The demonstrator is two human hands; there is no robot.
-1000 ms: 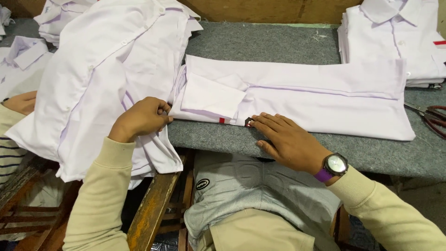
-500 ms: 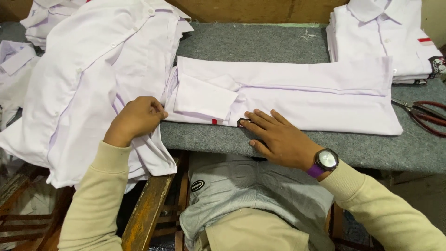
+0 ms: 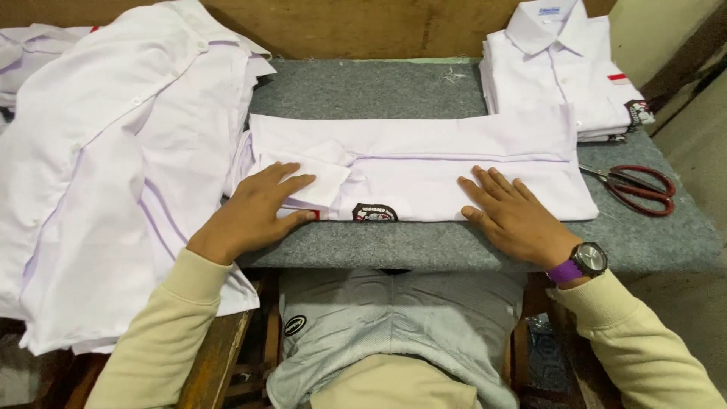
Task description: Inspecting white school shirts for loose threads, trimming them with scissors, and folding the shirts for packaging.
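The left hand lies flat, fingers spread wide, palm down on the folded sleeve end of a white folded shirt. The right hand lies flat as well, fingers spread, pressing the opposite end of the same shirt. Neither hand grips anything. The shirt lies lengthwise between both hands on the grey felt-covered desk, its near edge just short of the desk's front edge.

Between the hands, on the shirt's near edge, sits a dark rounded embroidered badge; a small red tab shows just beside the left fingertips.

Beyond the right hand, at the far corner of the desk, stands a stack of folded white shirts, collar uppermost, bearing a small red rectangular label and a dark badge at its right edge. Red-handled scissors lie outboard of the right hand, near the shirt's end. Outboard of the left hand, a pile of unfolded white shirts hangs over the desk's edge. The right wrist carries a wristwatch with a purple strap.
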